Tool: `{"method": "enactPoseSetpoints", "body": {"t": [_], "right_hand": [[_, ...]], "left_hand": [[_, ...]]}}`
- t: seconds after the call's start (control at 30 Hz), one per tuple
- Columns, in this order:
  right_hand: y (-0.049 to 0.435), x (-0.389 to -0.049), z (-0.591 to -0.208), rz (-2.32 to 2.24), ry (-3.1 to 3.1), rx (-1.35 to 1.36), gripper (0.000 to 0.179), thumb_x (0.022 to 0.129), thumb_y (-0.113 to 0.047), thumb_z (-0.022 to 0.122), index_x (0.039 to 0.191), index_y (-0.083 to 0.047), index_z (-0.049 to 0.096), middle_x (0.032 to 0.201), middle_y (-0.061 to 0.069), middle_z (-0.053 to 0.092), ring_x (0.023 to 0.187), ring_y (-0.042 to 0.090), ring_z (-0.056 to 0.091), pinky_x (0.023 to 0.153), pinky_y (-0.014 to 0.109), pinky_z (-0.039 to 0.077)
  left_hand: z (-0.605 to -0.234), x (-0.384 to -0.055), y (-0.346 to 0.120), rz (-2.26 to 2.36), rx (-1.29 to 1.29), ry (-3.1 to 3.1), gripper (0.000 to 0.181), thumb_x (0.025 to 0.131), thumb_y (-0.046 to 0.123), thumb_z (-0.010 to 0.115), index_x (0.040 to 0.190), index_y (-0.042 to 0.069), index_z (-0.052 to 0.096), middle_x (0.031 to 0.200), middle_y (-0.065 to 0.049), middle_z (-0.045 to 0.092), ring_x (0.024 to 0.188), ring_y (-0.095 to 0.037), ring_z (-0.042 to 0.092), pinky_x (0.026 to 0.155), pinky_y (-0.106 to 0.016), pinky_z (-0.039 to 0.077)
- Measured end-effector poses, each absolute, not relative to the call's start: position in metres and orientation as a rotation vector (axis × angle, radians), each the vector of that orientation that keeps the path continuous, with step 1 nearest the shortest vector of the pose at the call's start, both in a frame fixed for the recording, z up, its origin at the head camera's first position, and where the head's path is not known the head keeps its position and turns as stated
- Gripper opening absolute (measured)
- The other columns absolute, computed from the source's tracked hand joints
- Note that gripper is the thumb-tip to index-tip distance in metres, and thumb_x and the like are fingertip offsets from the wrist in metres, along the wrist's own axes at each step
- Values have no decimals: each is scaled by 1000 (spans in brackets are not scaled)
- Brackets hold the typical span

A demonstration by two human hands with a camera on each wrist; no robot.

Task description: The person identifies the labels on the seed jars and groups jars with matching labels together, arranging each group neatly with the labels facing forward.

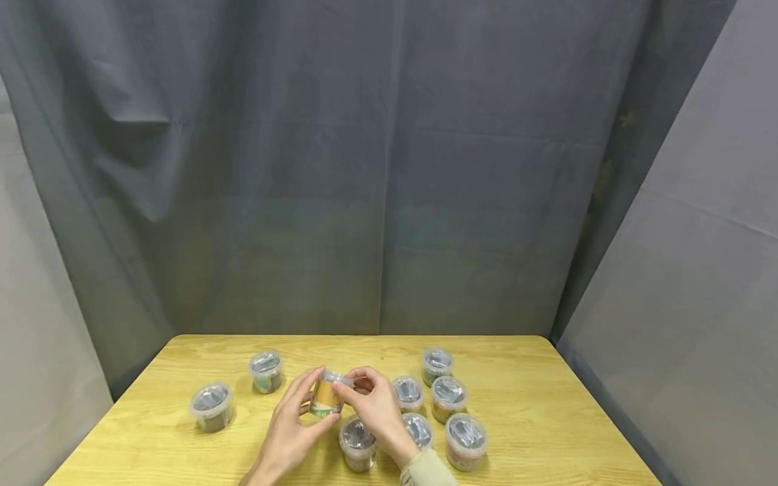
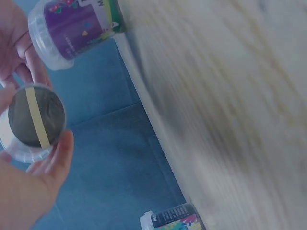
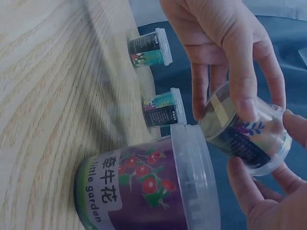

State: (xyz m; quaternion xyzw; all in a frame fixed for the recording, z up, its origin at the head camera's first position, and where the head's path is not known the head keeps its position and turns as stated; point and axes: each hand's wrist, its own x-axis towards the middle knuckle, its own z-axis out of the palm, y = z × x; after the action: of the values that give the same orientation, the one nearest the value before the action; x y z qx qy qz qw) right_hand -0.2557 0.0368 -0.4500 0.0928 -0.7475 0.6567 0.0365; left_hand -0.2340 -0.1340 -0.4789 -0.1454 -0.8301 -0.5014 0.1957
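A small clear plastic cup (image 1: 326,399) with a lid and a yellow-orange label is held up above the table between both hands. My left hand (image 1: 288,428) grips the cup body from the left, thumb and fingers on opposite sides. At the lidded end, my right hand (image 1: 378,408) pinches the rim with thumb and fingers. The cup lies tilted in the right wrist view, where its label (image 3: 247,146) shows blue leaves and dark print. A beige strip crosses its bottom (image 2: 19,117) in the left wrist view. Beneath the right hand stands another lidded cup (image 1: 358,445).
Two lidded cups (image 1: 211,408) stand on the left of the wooden table (image 1: 547,418). Several more lidded cups (image 1: 466,442) cluster right of the hands. A purple-labelled "little garden" cup (image 3: 148,191) looms close in the right wrist view. Grey curtains (image 1: 304,202) hang behind the table.
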Motion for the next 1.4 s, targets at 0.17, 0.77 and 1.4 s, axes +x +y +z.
{"method": "enactPoseSetpoints", "body": {"t": [0.17, 0.77, 1.4], "right_hand": [[39, -258, -448, 2179, -2192, 348, 35, 86, -27, 77, 107, -2, 63, 105, 12, 71, 100, 24, 70, 82, 33, 60], [44, -262, -450, 2225, -2137, 421, 32, 89, -20, 74, 106, 3, 61, 101, 11, 70, 93, 16, 69, 82, 32, 60], [52, -266, -453, 2044, -2242, 396, 31, 85, -24, 78, 101, -3, 62, 98, 5, 69, 98, 14, 65, 90, 29, 55]], "left_hand": [[-475, -235, -136, -1624, -449, -2299, 76, 81, 22, 81, 145, 37, 43, 152, -1, 40, 111, -24, 66, 90, -27, 56], [-475, -239, -136, -1559, -503, -2290, 73, 84, 20, 78, 146, 37, 43, 155, -6, 37, 117, -30, 61, 91, -35, 57], [-473, -242, -134, -1454, -595, -2293, 72, 80, 17, 82, 141, 36, 49, 147, 1, 46, 119, -23, 58, 92, -29, 56]]}}
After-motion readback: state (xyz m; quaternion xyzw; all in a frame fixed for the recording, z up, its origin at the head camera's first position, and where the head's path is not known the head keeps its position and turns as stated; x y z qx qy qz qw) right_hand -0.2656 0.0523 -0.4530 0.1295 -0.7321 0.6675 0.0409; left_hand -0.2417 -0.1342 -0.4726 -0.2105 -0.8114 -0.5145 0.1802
